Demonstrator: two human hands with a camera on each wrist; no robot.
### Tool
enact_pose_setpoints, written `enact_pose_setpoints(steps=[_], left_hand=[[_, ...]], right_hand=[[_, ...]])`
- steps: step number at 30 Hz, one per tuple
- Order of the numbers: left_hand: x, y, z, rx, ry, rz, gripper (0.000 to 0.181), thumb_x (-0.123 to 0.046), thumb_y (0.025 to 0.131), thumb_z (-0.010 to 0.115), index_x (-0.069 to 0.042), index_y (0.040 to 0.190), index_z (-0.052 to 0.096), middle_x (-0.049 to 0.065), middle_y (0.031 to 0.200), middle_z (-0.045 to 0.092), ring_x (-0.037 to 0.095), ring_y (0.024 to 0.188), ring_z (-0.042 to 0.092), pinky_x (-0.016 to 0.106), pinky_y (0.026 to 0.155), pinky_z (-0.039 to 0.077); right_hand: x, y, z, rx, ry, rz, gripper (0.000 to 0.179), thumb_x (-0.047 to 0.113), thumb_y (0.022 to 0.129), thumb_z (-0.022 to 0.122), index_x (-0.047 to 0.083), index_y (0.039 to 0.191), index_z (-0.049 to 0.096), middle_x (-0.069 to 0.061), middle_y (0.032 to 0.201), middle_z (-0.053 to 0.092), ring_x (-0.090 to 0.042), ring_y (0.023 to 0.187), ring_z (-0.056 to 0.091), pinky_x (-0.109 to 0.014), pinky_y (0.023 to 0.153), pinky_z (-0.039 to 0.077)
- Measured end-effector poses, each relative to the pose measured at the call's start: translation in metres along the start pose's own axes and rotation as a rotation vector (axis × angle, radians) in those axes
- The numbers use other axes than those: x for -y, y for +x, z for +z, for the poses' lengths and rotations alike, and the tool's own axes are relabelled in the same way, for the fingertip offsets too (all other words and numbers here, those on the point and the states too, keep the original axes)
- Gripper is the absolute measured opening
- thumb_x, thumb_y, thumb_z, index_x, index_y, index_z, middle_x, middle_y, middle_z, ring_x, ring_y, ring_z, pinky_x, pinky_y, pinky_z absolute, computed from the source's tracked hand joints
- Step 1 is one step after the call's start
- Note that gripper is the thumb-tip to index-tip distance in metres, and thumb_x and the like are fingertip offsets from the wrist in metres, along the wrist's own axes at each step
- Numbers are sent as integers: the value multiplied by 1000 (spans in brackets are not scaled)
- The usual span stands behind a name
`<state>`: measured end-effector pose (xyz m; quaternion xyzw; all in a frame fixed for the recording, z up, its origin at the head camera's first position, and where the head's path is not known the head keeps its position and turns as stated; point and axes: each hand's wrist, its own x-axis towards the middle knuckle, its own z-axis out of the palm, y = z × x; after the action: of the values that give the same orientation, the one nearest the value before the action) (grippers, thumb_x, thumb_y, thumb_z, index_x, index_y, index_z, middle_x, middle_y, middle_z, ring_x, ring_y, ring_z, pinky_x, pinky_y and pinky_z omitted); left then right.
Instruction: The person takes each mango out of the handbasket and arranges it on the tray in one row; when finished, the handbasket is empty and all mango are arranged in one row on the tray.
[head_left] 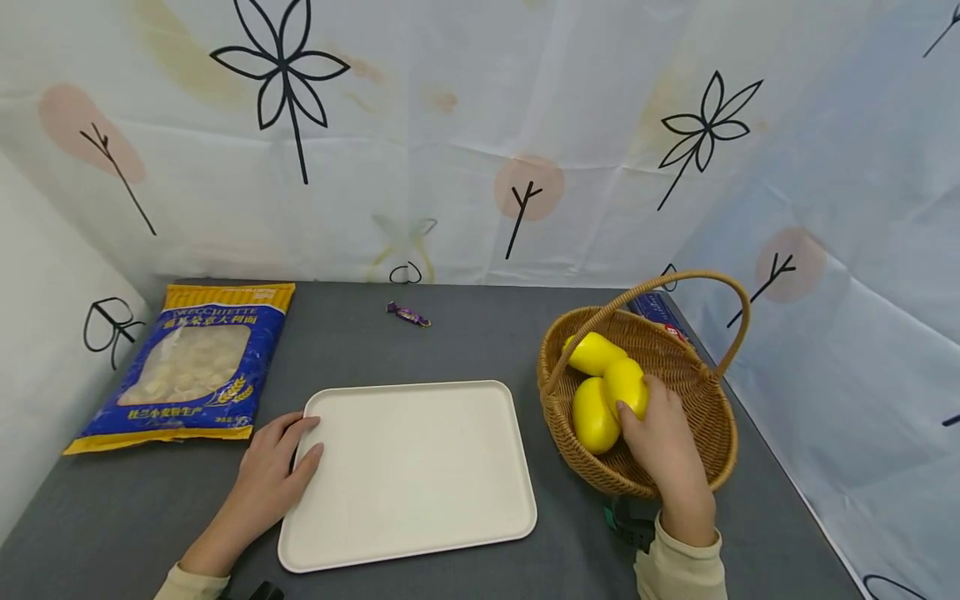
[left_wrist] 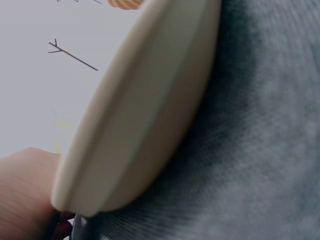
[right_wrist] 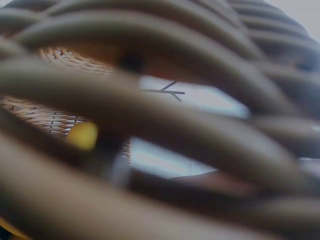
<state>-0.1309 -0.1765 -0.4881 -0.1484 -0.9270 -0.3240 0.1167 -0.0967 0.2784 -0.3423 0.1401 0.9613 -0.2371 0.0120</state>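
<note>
Plainly, a tabletop strip (head_left: pixel 529 400) separates the tray's right edge (head_left: pixel 521 446) from the basket (head_left: pixel 663 358).

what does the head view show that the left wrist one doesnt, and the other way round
Only the head view shows the blue-and-yellow bag, the purple wrapped candy, the yellow items and the right hand gripping one. Only the left wrist view gives a low close-up of the outer wall of the tray. Both share the tray, the left hand, grey surface, patterned backdrop and the basket, just a sliver of it in the wrist view.
</note>
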Motion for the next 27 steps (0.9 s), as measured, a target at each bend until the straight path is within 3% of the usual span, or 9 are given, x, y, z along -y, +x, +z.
enact_pose_setpoints(steps=[9, 16, 27], left_hand=[[1, -1, 1, 7, 5, 10, 36, -19, 93, 59, -2, 125, 58, 24, 130, 47, 44, 120, 39, 64, 93, 29], [3, 0, 0, 27, -14, -34, 56, -23, 94, 58, 3, 140, 39, 27, 134, 44, 46, 123, 36, 65, 98, 27], [3, 1, -3, 65, -41, -82, 64, -26, 95, 56, 2, 146, 29, 30, 141, 37, 49, 126, 33, 68, 99, 24]], right_hand=[[3, -4, -2, -4, 8, -10, 66, 28, 98, 47, -9, 146, 22, -34, 140, 32, -43, 112, 43, -54, 86, 44], [9, -12, -6, -11, 22, -31, 67, 32, 99, 47, -5, 148, 20, -33, 145, 28, -42, 115, 43, -54, 85, 45], [23, -49, -22, -62, 85, -20, 75, 45, 96, 49, 4, 151, 19, -28, 146, 30, -44, 115, 51, -51, 86, 51]])
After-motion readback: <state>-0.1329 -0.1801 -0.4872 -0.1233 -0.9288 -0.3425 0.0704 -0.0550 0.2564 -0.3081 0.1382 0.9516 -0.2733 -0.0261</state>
